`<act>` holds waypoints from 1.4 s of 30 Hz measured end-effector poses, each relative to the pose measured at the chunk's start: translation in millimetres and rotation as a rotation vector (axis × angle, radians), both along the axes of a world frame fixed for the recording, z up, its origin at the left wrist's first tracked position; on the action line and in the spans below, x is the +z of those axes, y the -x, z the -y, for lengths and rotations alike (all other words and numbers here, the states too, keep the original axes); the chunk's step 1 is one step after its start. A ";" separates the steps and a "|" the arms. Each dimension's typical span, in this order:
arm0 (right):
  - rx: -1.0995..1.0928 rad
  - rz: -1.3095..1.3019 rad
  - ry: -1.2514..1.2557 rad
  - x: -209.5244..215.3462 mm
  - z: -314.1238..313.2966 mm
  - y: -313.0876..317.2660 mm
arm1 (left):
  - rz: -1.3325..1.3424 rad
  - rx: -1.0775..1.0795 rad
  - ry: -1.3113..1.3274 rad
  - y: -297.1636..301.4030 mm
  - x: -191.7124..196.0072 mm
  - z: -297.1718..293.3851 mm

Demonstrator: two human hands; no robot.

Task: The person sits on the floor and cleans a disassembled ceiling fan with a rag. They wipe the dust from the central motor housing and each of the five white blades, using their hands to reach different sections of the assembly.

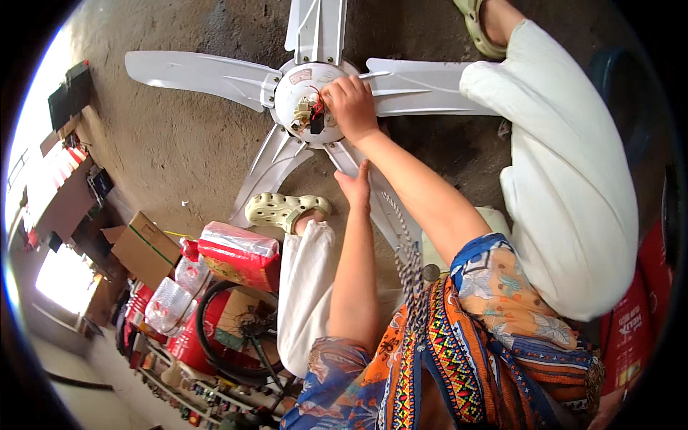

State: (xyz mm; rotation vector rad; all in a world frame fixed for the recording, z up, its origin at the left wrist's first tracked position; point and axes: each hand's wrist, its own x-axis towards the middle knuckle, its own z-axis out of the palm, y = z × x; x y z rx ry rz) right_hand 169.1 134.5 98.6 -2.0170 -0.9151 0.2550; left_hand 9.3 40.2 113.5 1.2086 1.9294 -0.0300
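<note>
A white ceiling fan lies on the floor, its blades (201, 75) spread around a round hub (287, 89). Red wires (316, 94), pale connectors (301, 111) and a black box-shaped part (317, 124) sit on top of the hub. My right hand (351, 107) reaches over the hub's right side, fingers curled together beside the red wires; what lies between the fingertips is hidden. Lower down, my left hand (356, 188) is at a near blade, thumb and fingers apart, holding nothing that I can see.
My clog (276, 210) stands beside a near blade. To the left are a red plastic-wrapped package (240, 247), a cardboard box (147, 249), clear plastic bottles (168, 304) and a bicycle wheel (204, 326). A braided cord (408, 269) hangs in front of me.
</note>
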 end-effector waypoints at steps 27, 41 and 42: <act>0.137 -1.228 0.114 -115.0 173.7 39.8 | 0.019 0.756 -0.161 196.6 -208.5 41.4; 0.013 -1.545 0.131 -156.5 165.5 -2.3 | 0.437 0.404 -1.150 103.0 117.2 109.2; -0.003 -1.566 0.122 -161.8 165.8 -1.6 | 0.448 0.360 -1.145 89.1 115.0 103.1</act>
